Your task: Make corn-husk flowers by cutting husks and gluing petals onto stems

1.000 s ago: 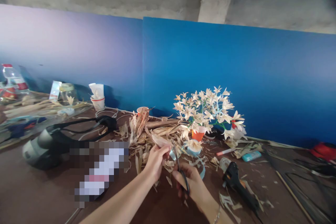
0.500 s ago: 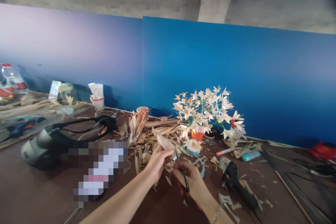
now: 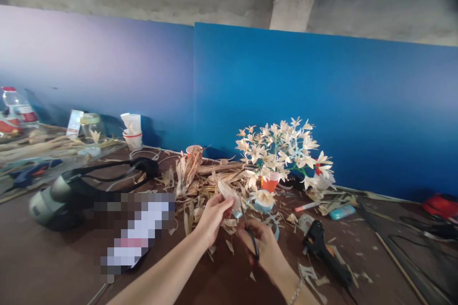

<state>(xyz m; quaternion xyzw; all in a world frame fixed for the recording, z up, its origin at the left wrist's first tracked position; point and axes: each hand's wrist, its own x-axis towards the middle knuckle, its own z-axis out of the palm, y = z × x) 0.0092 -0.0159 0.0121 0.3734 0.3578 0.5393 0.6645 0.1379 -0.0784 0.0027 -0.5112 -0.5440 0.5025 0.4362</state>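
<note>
My left hand (image 3: 213, 218) pinches a pale piece of dried husk (image 3: 229, 194), which sticks up past the thumb and fingers. My right hand (image 3: 263, 243) is wrapped round a pair of dark-handled scissors (image 3: 252, 236). Their blades point up and away, close beside the right edge of the husk; I cannot tell whether they touch it. Beyond both hands stands an orange-and-white paper cup (image 3: 270, 182) filled with cream husk flowers (image 3: 275, 150). One more flower (image 3: 263, 197) rests on a roll of light blue tape (image 3: 264, 207).
A black glue gun (image 3: 327, 255) lies right of my hands. Husk scraps (image 3: 214, 176) cover the table behind them. A headset with a black strap (image 3: 60, 200) and a pixelated object (image 3: 139, 233) lie left. A blue panel (image 3: 322, 81) closes off the back.
My left hand has shifted slightly right with the husk, which now stands more upright near the blades. My right hand has barely moved.
</note>
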